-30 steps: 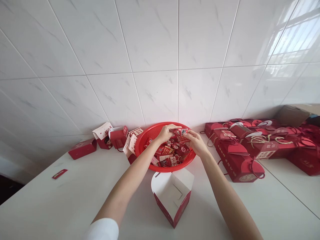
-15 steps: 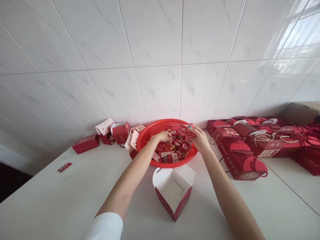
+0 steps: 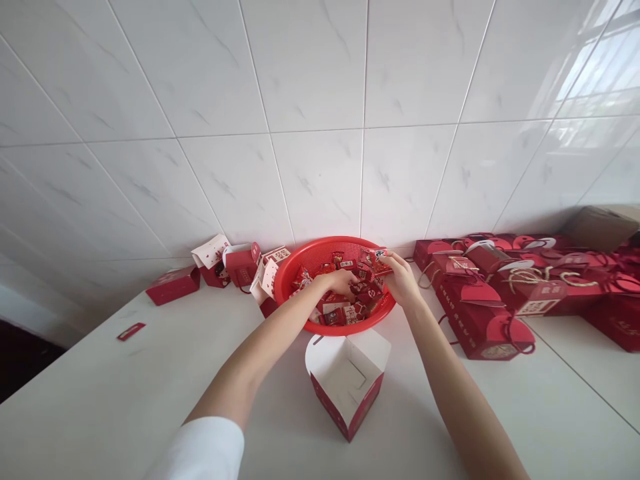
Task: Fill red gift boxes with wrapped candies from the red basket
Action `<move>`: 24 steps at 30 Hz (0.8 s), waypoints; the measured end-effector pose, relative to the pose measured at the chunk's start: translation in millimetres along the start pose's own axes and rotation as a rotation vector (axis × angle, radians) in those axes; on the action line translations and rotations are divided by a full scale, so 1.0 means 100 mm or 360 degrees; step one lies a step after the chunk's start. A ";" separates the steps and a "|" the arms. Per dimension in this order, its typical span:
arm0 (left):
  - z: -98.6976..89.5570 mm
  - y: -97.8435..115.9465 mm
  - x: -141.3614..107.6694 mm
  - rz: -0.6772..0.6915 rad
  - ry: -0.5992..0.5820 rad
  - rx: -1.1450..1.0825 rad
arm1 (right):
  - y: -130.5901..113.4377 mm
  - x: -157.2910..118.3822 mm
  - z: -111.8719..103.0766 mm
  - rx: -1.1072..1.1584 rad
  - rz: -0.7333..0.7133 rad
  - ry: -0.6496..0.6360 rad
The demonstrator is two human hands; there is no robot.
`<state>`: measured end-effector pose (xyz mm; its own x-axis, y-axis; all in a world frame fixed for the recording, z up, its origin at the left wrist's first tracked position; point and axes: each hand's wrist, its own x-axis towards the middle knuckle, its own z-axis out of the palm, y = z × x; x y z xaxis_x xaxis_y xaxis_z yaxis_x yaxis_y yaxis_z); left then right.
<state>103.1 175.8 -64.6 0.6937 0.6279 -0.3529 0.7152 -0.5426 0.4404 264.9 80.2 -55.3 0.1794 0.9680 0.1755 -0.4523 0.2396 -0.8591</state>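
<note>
A red plastic basket stands against the wall with many wrapped candies in it. My left hand reaches down among the candies, its fingers stretched out and touching wrappers; the fingertips are partly hidden. Over the basket's right rim, my right hand is closed on red candy packets; how many it holds is unclear. In front of the basket is an open-topped red carton with a white inside, its flaps up and nothing visible in it.
Many closed red gift boxes with cord handles crowd the right side. A brown cardboard box sits behind them. Several small red and white boxes line the wall at left, and a small red strip lies near the table's left edge.
My left hand has moved right and a little down, deeper into the candies, and its fingers have stretched out. My right hand stays in place with its packets.
</note>
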 end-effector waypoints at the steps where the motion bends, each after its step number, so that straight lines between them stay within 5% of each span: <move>1: -0.02 0.00 -0.02 0.0009 0.0000 -0.0037 | 0.00 0.00 0.00 -0.0005 0.0000 -0.0004; 14: -0.25 -0.19 -0.15 0.0153 0.0478 -0.0655 | 0.00 0.01 0.00 0.0007 0.0015 0.0019; 24: -0.27 -0.21 -0.16 0.0031 0.0724 -0.0474 | -0.03 -0.01 0.03 0.0043 0.0004 0.0026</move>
<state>74.6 191.6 -46.0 0.5526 0.8332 0.0213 0.6017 -0.4164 0.6816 263.2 78.5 -51.9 0.1924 0.9672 0.1657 -0.4764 0.2397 -0.8459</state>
